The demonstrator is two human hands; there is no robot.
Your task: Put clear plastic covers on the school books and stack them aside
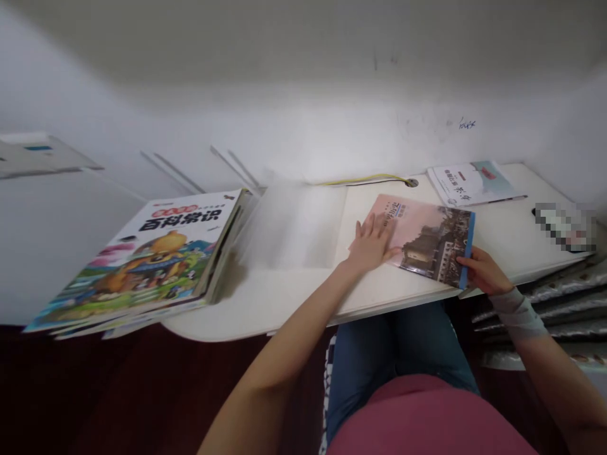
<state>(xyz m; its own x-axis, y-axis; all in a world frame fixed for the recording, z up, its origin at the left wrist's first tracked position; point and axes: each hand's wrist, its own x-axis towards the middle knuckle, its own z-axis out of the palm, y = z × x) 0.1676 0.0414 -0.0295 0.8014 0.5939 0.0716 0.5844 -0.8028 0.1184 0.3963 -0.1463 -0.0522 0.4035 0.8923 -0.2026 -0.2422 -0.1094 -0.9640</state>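
Note:
A pink-covered book with a picture of an old building and a blue edge lies tilted on the white desk. My left hand rests flat on its left part, fingers spread. At the book's lower right corner, my right hand pinches the blue edge between thumb and fingers. Left of the book, clear plastic sheets or covers lie on the desk, their outlines hard to make out.
A stack of large picture books stands at the desk's left end. Another booklet lies at the back right, near a blurred-out phone-like object. A yellow cable runs along the wall into a hole. Silvery packages sit below the desk's right side.

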